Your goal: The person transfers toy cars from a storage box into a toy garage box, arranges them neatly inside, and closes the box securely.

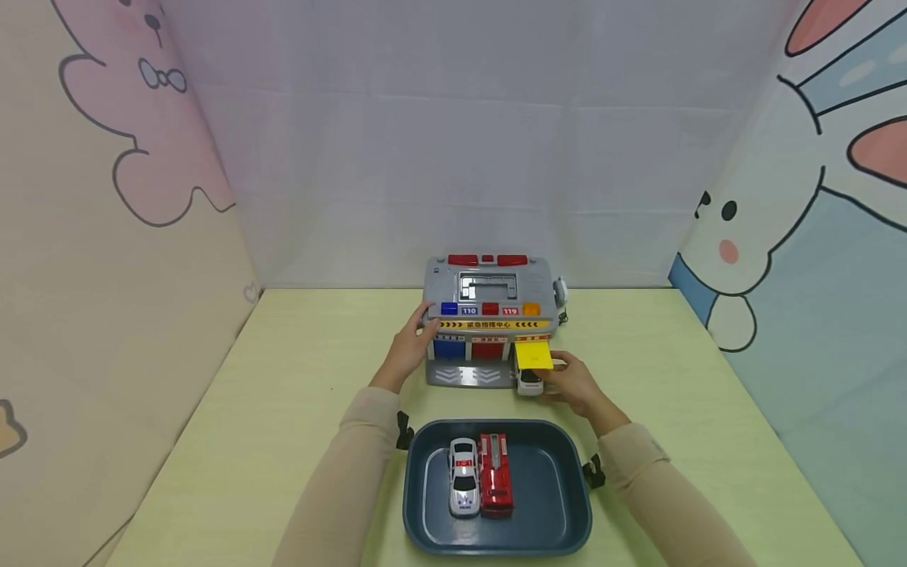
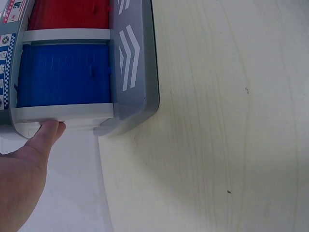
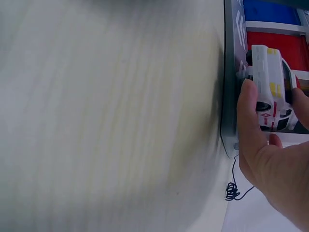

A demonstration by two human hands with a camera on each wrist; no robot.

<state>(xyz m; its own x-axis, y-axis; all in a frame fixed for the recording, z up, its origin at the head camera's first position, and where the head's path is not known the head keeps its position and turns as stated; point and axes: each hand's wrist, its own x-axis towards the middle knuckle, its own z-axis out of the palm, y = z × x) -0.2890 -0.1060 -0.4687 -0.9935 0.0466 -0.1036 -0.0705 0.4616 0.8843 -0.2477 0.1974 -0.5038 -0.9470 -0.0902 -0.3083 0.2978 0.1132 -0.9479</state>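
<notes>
A grey toy garage [image 1: 489,291] stands at the back of the table, with a blue door [image 2: 65,75], a red door [image 1: 487,350] and a raised yellow door [image 1: 534,355]. My left hand [image 1: 407,350] rests against its left side, fingers extended; in the left wrist view a fingertip touches the wall beside the blue door. With thumb and fingers, my right hand [image 1: 577,386] grips a white toy car [image 3: 270,82] with yellow and red markings. That car is under the yellow door, its front end sticking out over the ramp. How far in its rear reaches is hidden.
A dark blue tray [image 1: 567,504] lies in front of the garage. Inside it, a white toy police car [image 1: 464,480] and a red toy fire truck [image 1: 496,476] lie side by side. A coiled black cord [image 3: 232,192] hangs by the garage's right side.
</notes>
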